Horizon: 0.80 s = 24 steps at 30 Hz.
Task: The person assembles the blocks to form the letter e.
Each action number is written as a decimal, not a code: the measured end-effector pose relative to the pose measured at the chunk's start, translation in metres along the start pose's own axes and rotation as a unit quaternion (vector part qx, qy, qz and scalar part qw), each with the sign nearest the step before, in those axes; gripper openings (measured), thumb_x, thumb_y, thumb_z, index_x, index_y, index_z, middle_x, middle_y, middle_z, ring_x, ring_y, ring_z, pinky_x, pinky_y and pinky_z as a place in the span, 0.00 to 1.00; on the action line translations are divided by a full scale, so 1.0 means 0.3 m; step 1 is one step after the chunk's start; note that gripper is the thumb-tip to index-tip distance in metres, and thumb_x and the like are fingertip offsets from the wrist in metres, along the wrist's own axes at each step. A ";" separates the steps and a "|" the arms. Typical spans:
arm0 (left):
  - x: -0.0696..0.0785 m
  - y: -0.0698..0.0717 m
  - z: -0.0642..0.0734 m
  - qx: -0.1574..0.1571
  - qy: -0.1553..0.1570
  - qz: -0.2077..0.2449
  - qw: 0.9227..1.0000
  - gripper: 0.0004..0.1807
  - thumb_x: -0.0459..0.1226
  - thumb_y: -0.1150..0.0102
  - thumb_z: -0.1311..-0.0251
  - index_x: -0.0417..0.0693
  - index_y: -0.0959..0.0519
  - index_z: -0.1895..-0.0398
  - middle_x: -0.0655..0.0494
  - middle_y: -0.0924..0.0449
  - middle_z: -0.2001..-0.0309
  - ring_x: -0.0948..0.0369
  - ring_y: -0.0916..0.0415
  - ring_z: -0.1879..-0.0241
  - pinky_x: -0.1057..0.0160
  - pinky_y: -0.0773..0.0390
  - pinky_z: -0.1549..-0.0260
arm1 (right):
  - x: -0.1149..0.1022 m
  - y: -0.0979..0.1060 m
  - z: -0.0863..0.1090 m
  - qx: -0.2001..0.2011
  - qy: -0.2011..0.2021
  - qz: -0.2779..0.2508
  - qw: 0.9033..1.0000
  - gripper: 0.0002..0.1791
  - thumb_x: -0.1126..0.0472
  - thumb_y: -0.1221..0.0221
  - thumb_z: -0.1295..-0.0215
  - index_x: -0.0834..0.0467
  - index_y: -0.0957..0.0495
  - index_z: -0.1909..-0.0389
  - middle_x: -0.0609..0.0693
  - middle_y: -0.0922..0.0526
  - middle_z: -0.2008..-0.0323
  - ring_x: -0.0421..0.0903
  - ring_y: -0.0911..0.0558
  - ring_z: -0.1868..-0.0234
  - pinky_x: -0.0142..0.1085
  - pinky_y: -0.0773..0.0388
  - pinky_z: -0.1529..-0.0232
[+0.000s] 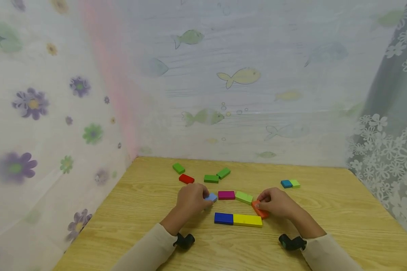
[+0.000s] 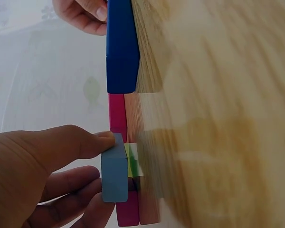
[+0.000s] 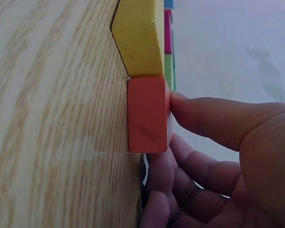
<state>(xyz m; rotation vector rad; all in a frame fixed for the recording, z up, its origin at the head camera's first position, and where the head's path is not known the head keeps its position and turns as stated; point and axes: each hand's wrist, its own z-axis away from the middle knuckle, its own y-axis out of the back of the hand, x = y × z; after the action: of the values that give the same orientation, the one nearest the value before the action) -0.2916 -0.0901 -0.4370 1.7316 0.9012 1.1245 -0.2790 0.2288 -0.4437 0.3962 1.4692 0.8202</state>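
Observation:
My left hand (image 1: 191, 198) pinches a light blue block (image 2: 115, 178) between thumb and fingers, just left of a magenta block (image 1: 226, 195). A light green block (image 1: 244, 197) slants down to the right from the magenta one. At its lower end lies an orange block (image 1: 262, 211), which my right hand (image 1: 279, 203) grips with the thumb on one side and fingers on the other. Below this curve, a dark blue block (image 1: 223, 218) and a longer yellow block (image 1: 247, 220) form a straight row. In the right wrist view, the orange block's end is right at the yellow block.
Farther back on the wooden table (image 1: 139, 210) lie a red block (image 1: 186, 178) and several green blocks (image 1: 211, 178). Toward the back right, a blue block (image 1: 286, 184) sits beside a lime block (image 1: 294, 183). Printed curtains (image 1: 244, 143) hang behind the table.

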 end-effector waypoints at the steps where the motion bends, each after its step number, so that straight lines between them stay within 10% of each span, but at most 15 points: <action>1: -0.001 -0.001 -0.001 0.001 0.000 -0.002 1.000 0.12 0.49 0.22 0.47 0.54 0.09 0.65 0.65 0.13 0.70 0.67 0.26 0.75 0.67 0.28 0.77 | 0.000 0.000 0.000 0.000 0.000 0.000 1.000 0.12 0.58 0.31 0.33 0.62 0.16 0.56 0.51 0.17 0.63 0.45 0.21 0.64 0.38 0.19 0.64; 24: 0.015 -0.006 0.003 -0.006 -0.004 -0.032 0.999 0.08 0.48 0.22 0.46 0.57 0.10 0.72 0.66 0.14 0.72 0.65 0.23 0.72 0.66 0.26 0.77 | -0.007 0.002 0.005 0.000 -0.002 0.005 1.000 0.13 0.58 0.31 0.33 0.63 0.17 0.55 0.51 0.17 0.62 0.45 0.21 0.64 0.37 0.19 0.64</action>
<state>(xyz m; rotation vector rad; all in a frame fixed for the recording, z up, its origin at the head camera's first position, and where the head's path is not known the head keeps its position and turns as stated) -0.2894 -0.0856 -0.4375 1.6852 0.9369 1.0772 -0.2776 0.2282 -0.4417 0.4054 1.4648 0.8272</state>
